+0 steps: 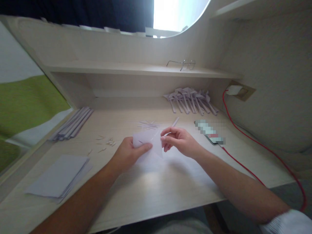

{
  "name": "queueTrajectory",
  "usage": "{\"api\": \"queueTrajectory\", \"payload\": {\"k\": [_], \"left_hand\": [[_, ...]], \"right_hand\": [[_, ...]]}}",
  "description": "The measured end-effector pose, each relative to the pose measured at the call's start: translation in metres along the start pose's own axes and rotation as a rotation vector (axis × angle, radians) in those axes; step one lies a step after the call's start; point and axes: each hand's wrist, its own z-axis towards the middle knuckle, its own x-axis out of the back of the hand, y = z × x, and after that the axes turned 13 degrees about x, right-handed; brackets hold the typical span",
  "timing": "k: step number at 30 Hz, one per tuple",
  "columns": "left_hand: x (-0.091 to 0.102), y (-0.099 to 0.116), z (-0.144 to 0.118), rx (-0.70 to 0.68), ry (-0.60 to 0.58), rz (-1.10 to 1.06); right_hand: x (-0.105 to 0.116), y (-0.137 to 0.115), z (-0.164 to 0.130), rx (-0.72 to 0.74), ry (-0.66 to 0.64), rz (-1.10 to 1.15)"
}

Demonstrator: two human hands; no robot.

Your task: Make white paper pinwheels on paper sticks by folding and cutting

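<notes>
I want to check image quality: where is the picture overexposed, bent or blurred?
Head view: the window at top is blown out white; the shelf and desk edges curve from lens distortion; the phone is pixelated; both hands, left and right, on the paper look slightly soft.

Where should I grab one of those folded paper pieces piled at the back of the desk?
By a long narrow stem, probably. In the folded paper pile the stems fan toward the desk's front while the wider heads overlap at the back, so come from the front and pinch one stem's free end.
</notes>
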Motion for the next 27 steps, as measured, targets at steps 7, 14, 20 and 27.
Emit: {"api": "queueTrajectory", "payload": {"k": [7, 14, 20, 27], "left_hand": [[0.006, -0.004, 0.002, 0.01, 0.011, -0.196], [0.004, -0.004, 0.001, -0.011, -0.009, -0.176], [0.002, -0.002, -0.003, -0.044, 0.004, -0.105], [0.0, -0.004, -0.004, -0.02, 0.019, -0.123]], "right_hand": [[-0.001, -0.015, -0.023, 0.439, -0.184, -0.428], [-0.006, -0.016, -0.017, 0.444, -0.203, -0.418], [-0.004, -0.013, -0.022, 0.309, -0.122, -0.334], [-0.005, -0.012, -0.023, 0.264, -0.059, -0.321]]}}
